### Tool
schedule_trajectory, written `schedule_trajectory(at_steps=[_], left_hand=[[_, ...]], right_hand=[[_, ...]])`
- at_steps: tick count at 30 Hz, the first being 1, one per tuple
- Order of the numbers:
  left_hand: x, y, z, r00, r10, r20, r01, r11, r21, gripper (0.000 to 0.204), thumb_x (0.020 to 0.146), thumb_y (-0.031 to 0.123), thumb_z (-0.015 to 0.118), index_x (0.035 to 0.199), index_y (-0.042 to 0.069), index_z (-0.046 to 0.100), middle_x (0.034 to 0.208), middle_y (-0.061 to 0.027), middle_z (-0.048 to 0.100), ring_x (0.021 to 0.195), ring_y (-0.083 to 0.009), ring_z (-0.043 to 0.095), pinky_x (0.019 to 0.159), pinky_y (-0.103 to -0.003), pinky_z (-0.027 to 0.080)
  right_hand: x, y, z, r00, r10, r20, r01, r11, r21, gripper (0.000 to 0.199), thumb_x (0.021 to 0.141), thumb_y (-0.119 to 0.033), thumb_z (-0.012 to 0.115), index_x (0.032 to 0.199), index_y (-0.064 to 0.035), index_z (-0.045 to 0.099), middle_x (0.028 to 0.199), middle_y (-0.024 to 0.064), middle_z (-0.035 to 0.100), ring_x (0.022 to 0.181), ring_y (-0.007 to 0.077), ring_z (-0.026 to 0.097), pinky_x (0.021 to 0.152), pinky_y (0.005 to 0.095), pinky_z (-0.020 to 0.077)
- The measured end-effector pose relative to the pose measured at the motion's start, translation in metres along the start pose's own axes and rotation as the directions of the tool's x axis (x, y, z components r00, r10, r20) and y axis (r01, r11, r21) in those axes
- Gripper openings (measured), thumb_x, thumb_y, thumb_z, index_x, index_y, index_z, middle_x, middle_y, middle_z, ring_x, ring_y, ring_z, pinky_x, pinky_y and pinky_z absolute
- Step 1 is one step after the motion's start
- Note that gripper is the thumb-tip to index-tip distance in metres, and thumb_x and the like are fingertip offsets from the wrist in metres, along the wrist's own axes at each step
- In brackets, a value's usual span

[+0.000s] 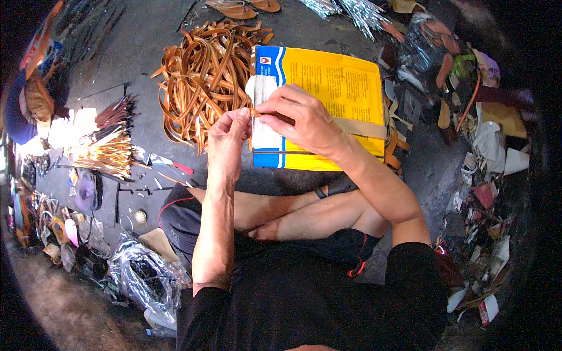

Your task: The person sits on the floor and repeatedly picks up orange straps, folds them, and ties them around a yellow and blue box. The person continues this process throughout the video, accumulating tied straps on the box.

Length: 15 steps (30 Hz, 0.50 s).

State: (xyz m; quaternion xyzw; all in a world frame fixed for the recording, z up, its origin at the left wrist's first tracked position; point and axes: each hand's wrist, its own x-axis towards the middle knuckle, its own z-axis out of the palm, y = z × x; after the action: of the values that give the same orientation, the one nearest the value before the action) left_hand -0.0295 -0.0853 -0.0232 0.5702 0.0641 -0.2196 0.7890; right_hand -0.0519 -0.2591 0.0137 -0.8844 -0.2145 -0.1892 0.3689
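Observation:
My left hand and my right hand meet over the left part of a yellow and blue metal sheet or can. Between their fingertips they pinch the end of a narrow brown leather strip; most of it is hidden by the fingers. Under the hands a white cloth or paper piece lies on the blue band. A beige strap crosses the yellow face by my right wrist. Just beyond my left hand lies a heap of tangled brown leather strips.
Bundles of thin strips lie on the dark floor at the left, partly in glaring sunlight. A clear plastic bag is at lower left. Scraps and plastic are piled along the right. Brown sandals and silvery strips lie at the far side.

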Motion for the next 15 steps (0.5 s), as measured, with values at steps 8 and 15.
schedule_trajectory(at_steps=[8, 15], left_hand=[[0.014, -0.011, -0.017, 1.0, -0.021, -0.01, 0.021, 0.998, -0.061, 0.017, 0.092, 0.021, 0.062, 0.089, 0.004, 0.063, 0.076, 0.0002, 0.06, 0.066, -0.0068, 0.051, 0.062, -0.02, 0.04], [0.031, -0.032, -0.044, 0.995, 0.036, -0.092, -0.042, 0.997, -0.064, 0.017, 0.092, 0.021, 0.062, 0.086, 0.005, 0.064, 0.074, 0.0016, 0.06, 0.065, -0.0061, 0.05, 0.061, -0.02, 0.04]], right_hand=[[0.0, 0.005, -0.003, 0.999, -0.001, 0.047, 0.0, 1.0, 0.007, 0.017, 0.076, -0.007, 0.072, 0.092, -0.0041, 0.068, 0.087, 0.0081, 0.061, 0.081, 0.0247, 0.061, 0.072, 0.0338, 0.0503], [-0.002, 0.006, -0.003, 0.998, 0.014, 0.063, -0.015, 1.0, 0.011, 0.016, 0.077, -0.007, 0.072, 0.093, -0.0041, 0.068, 0.087, 0.0081, 0.061, 0.081, 0.0244, 0.061, 0.072, 0.0332, 0.0506]])
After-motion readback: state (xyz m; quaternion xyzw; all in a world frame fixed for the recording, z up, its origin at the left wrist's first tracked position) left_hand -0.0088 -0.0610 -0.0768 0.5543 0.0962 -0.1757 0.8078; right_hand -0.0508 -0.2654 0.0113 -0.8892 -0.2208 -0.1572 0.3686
